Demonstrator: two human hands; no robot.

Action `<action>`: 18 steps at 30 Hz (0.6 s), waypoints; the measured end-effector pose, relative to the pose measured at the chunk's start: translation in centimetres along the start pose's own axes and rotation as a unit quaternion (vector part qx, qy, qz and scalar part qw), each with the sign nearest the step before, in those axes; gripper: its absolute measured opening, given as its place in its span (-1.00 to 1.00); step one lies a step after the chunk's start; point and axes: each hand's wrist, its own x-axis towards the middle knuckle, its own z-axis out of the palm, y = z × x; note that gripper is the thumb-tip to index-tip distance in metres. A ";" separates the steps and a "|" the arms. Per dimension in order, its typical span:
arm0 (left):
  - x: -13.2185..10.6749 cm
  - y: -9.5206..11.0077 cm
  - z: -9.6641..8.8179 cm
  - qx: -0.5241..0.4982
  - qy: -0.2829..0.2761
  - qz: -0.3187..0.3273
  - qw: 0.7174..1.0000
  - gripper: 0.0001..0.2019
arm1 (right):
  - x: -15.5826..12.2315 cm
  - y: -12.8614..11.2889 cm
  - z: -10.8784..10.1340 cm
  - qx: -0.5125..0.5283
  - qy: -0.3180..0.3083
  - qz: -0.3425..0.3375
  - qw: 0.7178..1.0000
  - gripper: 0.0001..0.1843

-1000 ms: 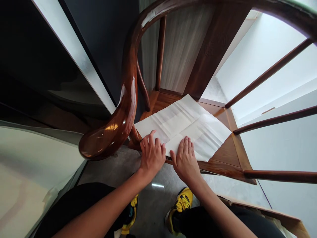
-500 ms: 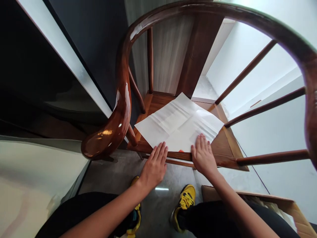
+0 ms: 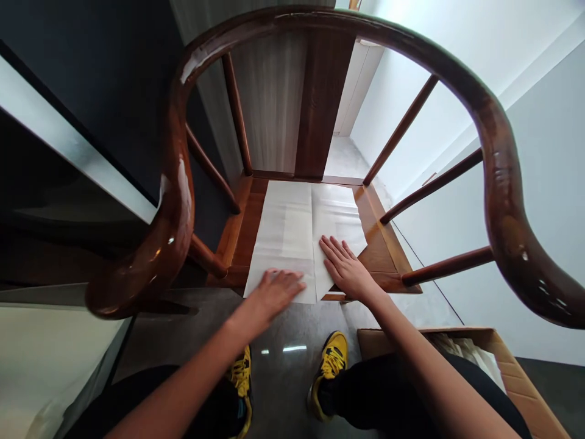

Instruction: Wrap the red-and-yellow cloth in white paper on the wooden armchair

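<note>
Cardboard box (image 3: pixel 425 334) with white paper (image 3: pixel 464 349) inside

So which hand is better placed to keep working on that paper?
Probably the right hand: it lies further onto the creased white paper on the wooden chair seat, while the left hand only touches the near edge.

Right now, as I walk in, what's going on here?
A person has both bare hands spread on creased white paper lying on a wooden chair seat. The left hand is at the paper's near edge, and the right hand is on its right side. A curved wooden chair rail arches above, and a cardboard box sits on the floor to the right.
</note>
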 end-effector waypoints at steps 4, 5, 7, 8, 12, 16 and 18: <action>-3.0 -6.2 -3.4 -0.113 0.019 -0.081 0.990 -0.56 | -0.3 1.2 -0.6 0.018 -0.003 -0.026 0.999 -0.36; -2.8 -7.0 -4.2 -0.148 0.025 -0.096 0.984 -0.65 | -0.2 1.1 -0.6 0.021 -0.004 -0.031 0.999 -0.35; -1.2 -7.4 -5.2 -0.220 0.030 -0.125 0.967 -0.76 | 0.0 1.0 -0.6 0.024 -0.002 -0.035 0.999 -0.35; 0.1 -7.2 -5.5 -0.252 0.030 -0.145 0.956 -0.77 | 0.0 0.9 -0.6 0.024 -0.001 -0.035 0.999 -0.35; 6.1 -5.7 -4.8 -0.295 0.023 -0.235 0.926 -0.78 | 0.3 0.8 -0.8 0.031 -0.006 -0.031 0.999 -0.34; 9.7 -5.4 -2.9 -0.245 0.010 -0.286 0.926 -0.85 | 0.4 0.6 -1.2 0.042 -0.013 -0.029 0.999 -0.36; 10.3 -5.7 -2.2 -0.232 0.010 -0.301 0.925 -0.85 | 0.5 0.5 -1.4 0.039 -0.013 -0.026 0.999 -0.37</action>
